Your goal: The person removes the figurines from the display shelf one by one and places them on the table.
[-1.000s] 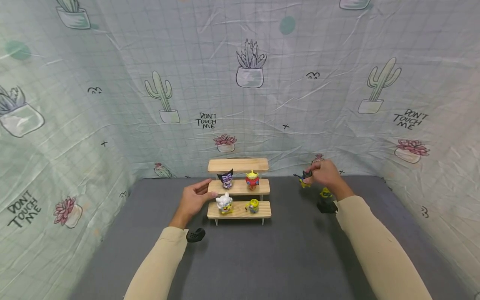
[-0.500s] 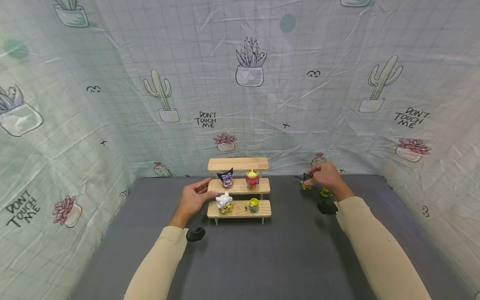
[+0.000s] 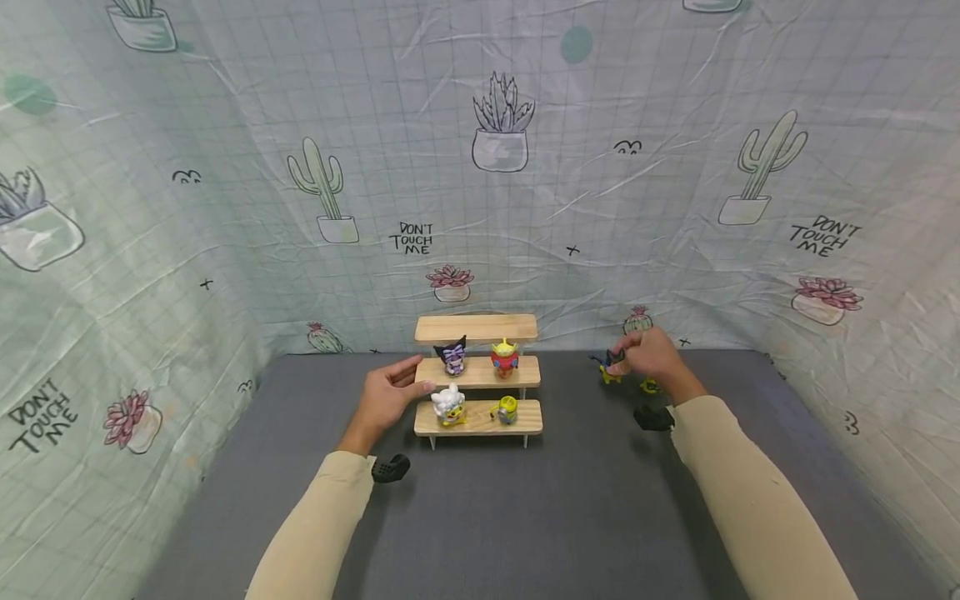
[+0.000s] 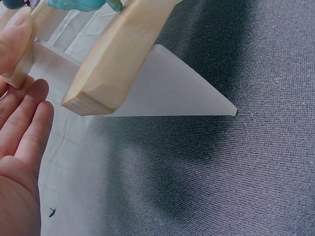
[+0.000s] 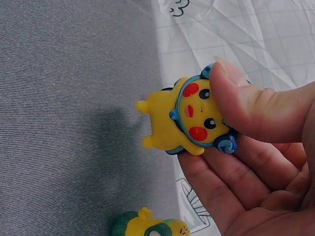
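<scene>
My right hand [image 3: 654, 357] pinches a yellow Pikachu figurine [image 5: 165, 120] with a blue-trimmed hood by its head, thumb over the front and fingers behind. In the head view it is low over the table, right of a three-tier wooden display stand [image 3: 480, 327]. At the stand's left end, my left hand [image 3: 384, 398] grips the middle board [image 4: 25, 61], thumb above and fingers underneath. That board bears a purple-and-black figurine [image 3: 453, 358] and a red-and-yellow one with a green top [image 3: 505, 360]. On the lowest board are a white-topped figurine [image 3: 449, 405] and a yellow Minion-like figurine [image 3: 507, 409].
Another yellow figurine [image 5: 152, 227] with green parts stands near my right wrist, partly hidden by the hand in the head view. The grey table [image 3: 480, 525] meets a patterned cloth wall [image 3: 570, 192] behind the stand. A black wrist device [image 3: 392, 468] hangs at my left cuff.
My right hand has lowered the Pikachu figurine slightly, covering more of the other yellow figurine. My left hand keeps its grip on the stand.
</scene>
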The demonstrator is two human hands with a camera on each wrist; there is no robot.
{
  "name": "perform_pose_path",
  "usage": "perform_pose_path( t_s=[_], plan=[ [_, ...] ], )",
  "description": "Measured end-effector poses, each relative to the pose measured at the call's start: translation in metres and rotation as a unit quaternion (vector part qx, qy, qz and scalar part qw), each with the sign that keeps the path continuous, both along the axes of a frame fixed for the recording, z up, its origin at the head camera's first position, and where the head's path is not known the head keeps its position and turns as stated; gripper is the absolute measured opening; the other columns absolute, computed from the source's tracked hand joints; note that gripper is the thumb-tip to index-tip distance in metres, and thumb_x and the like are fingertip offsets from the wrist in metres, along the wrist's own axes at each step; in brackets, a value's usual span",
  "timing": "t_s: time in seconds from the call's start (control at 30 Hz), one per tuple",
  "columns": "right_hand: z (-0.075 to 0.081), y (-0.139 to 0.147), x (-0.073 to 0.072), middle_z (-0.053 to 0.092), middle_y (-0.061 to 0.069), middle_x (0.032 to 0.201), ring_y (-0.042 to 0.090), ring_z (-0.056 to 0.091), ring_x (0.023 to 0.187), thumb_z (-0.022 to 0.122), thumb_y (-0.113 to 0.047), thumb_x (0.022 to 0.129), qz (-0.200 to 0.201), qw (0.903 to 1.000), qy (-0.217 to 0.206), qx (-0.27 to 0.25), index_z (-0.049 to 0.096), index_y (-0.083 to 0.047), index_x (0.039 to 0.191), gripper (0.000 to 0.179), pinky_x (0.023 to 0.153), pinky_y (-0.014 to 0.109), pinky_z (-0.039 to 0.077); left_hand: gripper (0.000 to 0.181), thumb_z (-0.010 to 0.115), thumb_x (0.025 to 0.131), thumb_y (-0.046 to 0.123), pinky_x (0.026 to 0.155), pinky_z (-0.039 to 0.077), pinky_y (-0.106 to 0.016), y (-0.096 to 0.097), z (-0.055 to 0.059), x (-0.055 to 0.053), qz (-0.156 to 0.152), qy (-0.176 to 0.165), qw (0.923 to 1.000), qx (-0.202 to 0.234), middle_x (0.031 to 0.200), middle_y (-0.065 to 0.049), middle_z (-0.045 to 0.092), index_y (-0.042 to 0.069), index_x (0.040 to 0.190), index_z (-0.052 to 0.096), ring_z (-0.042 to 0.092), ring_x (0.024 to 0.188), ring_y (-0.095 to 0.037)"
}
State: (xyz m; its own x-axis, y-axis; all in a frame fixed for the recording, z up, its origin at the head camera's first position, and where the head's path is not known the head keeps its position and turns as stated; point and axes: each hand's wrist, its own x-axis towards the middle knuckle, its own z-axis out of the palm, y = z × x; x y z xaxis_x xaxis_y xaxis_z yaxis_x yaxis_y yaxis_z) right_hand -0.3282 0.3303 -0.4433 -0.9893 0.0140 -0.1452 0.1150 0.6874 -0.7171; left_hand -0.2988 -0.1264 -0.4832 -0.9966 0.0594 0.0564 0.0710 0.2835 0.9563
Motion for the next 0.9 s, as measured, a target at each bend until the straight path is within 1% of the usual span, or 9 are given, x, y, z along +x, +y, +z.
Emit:
perform_pose_path(
  t_s=[0.17, 0.33, 0.47, 0.67, 0.83, 0.9],
  plan=[
    [-0.002, 0.0, -0.001, 0.064, 0.026, 0.136, 0.045, 0.059, 0.125, 0.086, -0.016, 0.084, -0.003, 1.0, 0.002, -0.002, 0.076, -0.002, 0.11, 0.032, 0.101, 0.058, 0.055, 0.061, 0.081, 0.092, 0.009, 0.107, 0.058, -0.041, 0.0, 0.0, 0.0, -0.004, 0.002, 1.0, 0.001, 0.148, -0.019, 0.062, 0.005, 0.148, 0.058, 0.062, 0.137, -0.033],
    [-0.004, -0.001, 0.0, 0.068, 0.025, 0.128, 0.043, 0.061, 0.119, 0.087, -0.017, 0.083, -0.002, 1.0, 0.002, -0.003, 0.076, -0.003, 0.108, 0.03, 0.097, 0.056, 0.056, 0.06, 0.081, 0.092, 0.011, 0.108, 0.058, -0.041, 0.0, 0.0, 0.0, -0.005, 0.001, 1.0, -0.001, 0.148, -0.019, 0.061, 0.007, 0.148, 0.059, 0.061, 0.137, -0.033],
    [-0.005, -0.001, 0.001, 0.069, 0.025, 0.126, 0.044, 0.061, 0.12, 0.087, -0.017, 0.083, 0.002, 1.0, -0.001, -0.002, 0.077, -0.003, 0.107, 0.029, 0.098, 0.058, 0.056, 0.061, 0.081, 0.092, 0.011, 0.108, 0.058, -0.041, 0.0, 0.0, -0.001, -0.004, 0.001, 1.0, -0.004, 0.149, -0.019, 0.061, 0.006, 0.149, 0.058, 0.061, 0.138, -0.033],
    [-0.008, -0.002, 0.002, 0.069, 0.026, 0.128, 0.047, 0.061, 0.123, 0.085, -0.014, 0.085, 0.003, 1.0, -0.001, -0.001, 0.077, -0.001, 0.112, 0.031, 0.103, 0.061, 0.055, 0.062, 0.081, 0.092, 0.011, 0.109, 0.056, -0.043, 0.0, 0.0, -0.001, -0.003, 0.006, 1.0, -0.005, 0.149, -0.021, 0.06, 0.005, 0.149, 0.058, 0.06, 0.138, -0.035],
    [-0.011, -0.003, 0.001, 0.07, 0.025, 0.126, 0.043, 0.062, 0.119, 0.085, -0.015, 0.084, 0.001, 1.0, 0.006, 0.007, 0.078, -0.001, 0.112, 0.032, 0.1, 0.057, 0.057, 0.062, 0.081, 0.092, 0.011, 0.109, 0.056, -0.044, 0.0, -0.001, 0.0, -0.001, 0.004, 1.0, -0.006, 0.148, -0.02, 0.061, 0.005, 0.149, 0.058, 0.061, 0.137, -0.034],
    [-0.011, -0.004, 0.001, 0.071, 0.024, 0.123, 0.04, 0.063, 0.115, 0.086, -0.015, 0.083, -0.001, 0.9999, 0.009, 0.009, 0.078, -0.001, 0.11, 0.032, 0.095, 0.052, 0.058, 0.062, 0.081, 0.092, 0.012, 0.109, 0.057, -0.043, 0.0, -0.001, -0.001, -0.003, 0.001, 1.0, -0.007, 0.149, -0.019, 0.061, 0.006, 0.149, 0.058, 0.061, 0.137, -0.034]
  ],
)
